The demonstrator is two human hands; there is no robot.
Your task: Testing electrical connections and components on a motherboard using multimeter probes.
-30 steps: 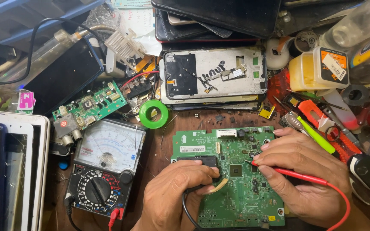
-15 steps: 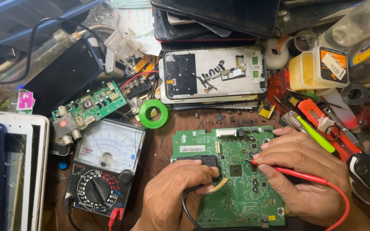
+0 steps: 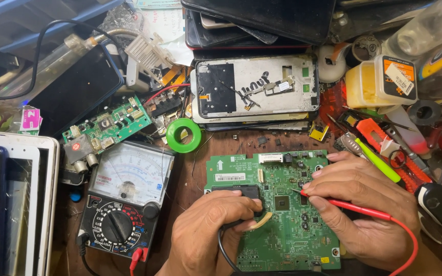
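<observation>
Red probe stays pinched in right hand; left hand still presses board.

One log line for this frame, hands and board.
left hand: black probe on green circuit board | right hand: red probe tip on board | analog multimeter left of board

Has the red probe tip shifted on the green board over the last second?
No. The red probe tip sits at the same spot right of the square chip on the green board.

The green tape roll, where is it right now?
In the head view the green tape roll lies left of centre on the wooden bench, just above the analog multimeter and up-left of the green circuit board.
</observation>
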